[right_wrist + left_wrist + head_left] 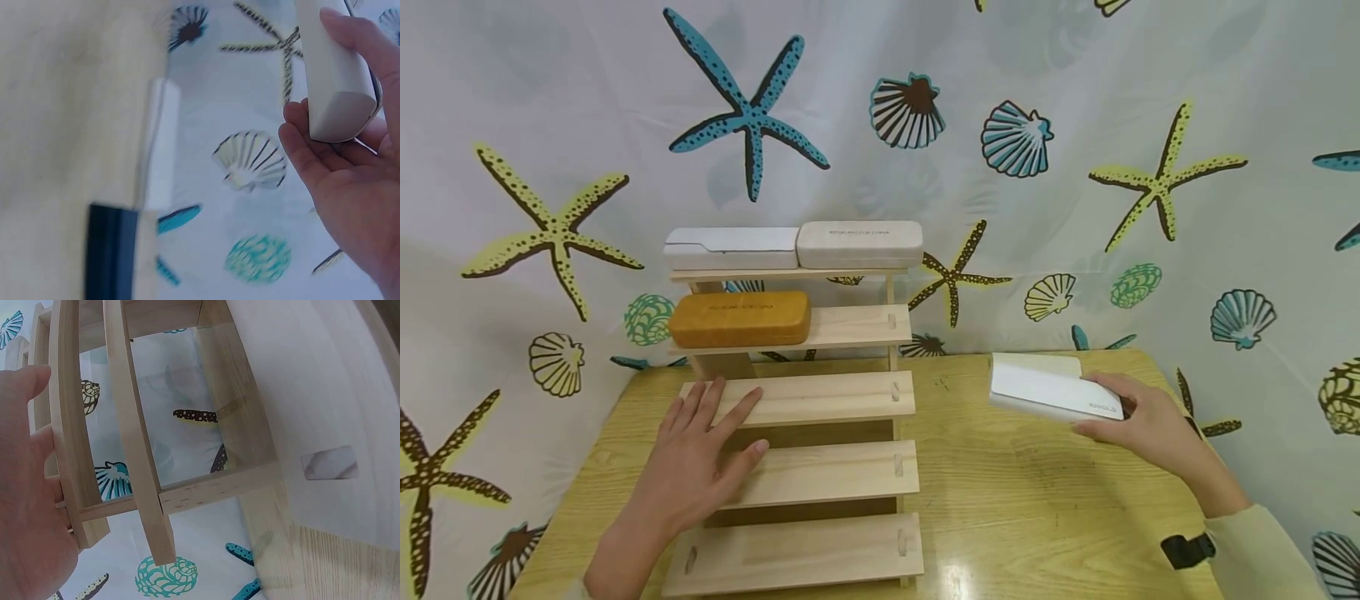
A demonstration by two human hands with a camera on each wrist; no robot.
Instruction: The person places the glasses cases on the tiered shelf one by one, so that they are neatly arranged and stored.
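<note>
A white glasses case with small lettering is in my right hand, pinched at its right end between thumb and fingers, over the right side of the table. The same case shows from its end in the right wrist view. My left hand rests with spread fingers on the left part of a tiered wooden rack, fingertips on its middle shelf. On the top shelf sit a white case and an off-white case side by side. An orange-brown case lies on the shelf below, at the left.
On the table, a cream-white case is partly hidden behind the held one. The right wrist view shows a dark navy case beside a white one. A curtain with starfish and shells hangs close behind the rack.
</note>
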